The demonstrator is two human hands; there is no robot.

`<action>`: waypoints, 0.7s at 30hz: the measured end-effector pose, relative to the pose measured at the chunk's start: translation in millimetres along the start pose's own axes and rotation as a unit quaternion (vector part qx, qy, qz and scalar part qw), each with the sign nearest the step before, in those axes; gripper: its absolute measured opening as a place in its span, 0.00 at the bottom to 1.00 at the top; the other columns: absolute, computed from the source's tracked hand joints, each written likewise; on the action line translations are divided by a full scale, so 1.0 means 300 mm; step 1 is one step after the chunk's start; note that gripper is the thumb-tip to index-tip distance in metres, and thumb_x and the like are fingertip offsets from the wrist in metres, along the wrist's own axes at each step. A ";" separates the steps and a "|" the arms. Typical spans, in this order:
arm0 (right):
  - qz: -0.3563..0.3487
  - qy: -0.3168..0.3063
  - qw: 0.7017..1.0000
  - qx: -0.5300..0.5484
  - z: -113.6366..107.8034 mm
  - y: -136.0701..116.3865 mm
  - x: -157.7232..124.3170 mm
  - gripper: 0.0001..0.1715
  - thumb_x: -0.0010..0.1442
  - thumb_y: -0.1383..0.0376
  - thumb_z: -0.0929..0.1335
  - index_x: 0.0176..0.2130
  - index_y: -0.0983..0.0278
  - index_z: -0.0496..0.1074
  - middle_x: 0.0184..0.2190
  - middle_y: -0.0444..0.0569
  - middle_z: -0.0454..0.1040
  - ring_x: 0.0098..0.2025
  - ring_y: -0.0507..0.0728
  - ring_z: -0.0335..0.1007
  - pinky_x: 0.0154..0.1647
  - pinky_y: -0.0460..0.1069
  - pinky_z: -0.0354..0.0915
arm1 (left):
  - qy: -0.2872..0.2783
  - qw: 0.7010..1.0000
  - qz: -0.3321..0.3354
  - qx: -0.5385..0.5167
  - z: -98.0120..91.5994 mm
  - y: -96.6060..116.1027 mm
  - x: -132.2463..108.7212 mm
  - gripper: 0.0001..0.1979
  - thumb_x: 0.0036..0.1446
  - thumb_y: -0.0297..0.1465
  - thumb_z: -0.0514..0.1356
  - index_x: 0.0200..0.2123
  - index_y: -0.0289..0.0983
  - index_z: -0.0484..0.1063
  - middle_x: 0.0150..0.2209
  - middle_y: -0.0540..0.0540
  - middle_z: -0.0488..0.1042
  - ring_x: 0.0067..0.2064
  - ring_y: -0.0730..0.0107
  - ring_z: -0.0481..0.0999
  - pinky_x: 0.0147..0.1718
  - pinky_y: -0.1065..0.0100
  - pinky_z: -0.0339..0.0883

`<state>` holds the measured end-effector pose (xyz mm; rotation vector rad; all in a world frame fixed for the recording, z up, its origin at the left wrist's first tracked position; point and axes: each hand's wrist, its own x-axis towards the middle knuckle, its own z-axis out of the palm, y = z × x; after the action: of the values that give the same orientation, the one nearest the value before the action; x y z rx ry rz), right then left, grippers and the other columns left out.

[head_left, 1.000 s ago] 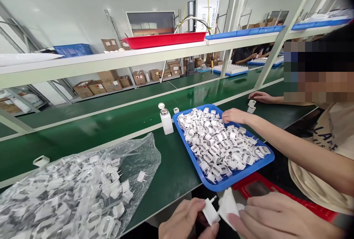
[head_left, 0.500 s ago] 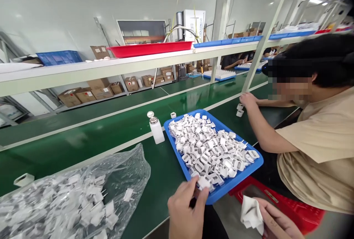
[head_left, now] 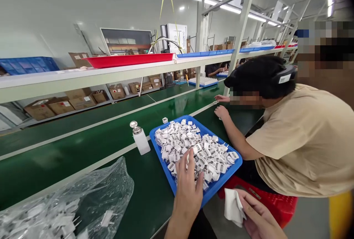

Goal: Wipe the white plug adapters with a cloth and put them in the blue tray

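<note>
My left hand (head_left: 188, 187) reaches over the blue tray (head_left: 169, 178), fingers stretched and apart, with no piece gripped between them. Heaped in that tray are many white plug housings (head_left: 206, 150), some with pins showing. The fingertips are close to the pile; whether they touch it I cannot tell. In the lower right, my right hand (head_left: 258, 213) pinches a crumpled white cloth (head_left: 233, 207), off the tray's near right side. A white pump bottle (head_left: 141, 141) with a metal top stands left of the tray. One loose housing (head_left: 165, 120) sits behind the tray.
A clear plastic bag (head_left: 118, 180) of more white housings lies at the lower left on the green bench (head_left: 149, 180). To the right, a co-worker in a tan shirt (head_left: 301, 139) leans over the bench. A shelf with a red tray (head_left: 129, 60) runs above the bench.
My left hand has let go of the white housing at the tray's near edge and moved farther over the pile, fingers opening. My right hand still holds the cloth. The view has shifted right.
</note>
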<state>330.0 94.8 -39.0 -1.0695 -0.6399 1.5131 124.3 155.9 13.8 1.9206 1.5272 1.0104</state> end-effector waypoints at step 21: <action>0.059 -0.190 0.978 -0.068 0.493 0.084 0.013 0.23 0.48 0.50 0.82 0.31 0.66 0.82 0.26 0.45 0.78 0.31 0.53 0.70 0.33 0.45 0.66 | 0.169 0.922 -0.218 -0.271 -0.213 -0.319 -0.234 0.36 0.56 0.57 0.62 0.55 0.34 0.69 0.45 0.34 0.79 0.45 0.55 0.81 0.40 0.62 0.76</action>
<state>187.9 115.9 3.9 -0.9373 -0.9693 1.8204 8.7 108.4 -36.6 1.0073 1.5404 1.4130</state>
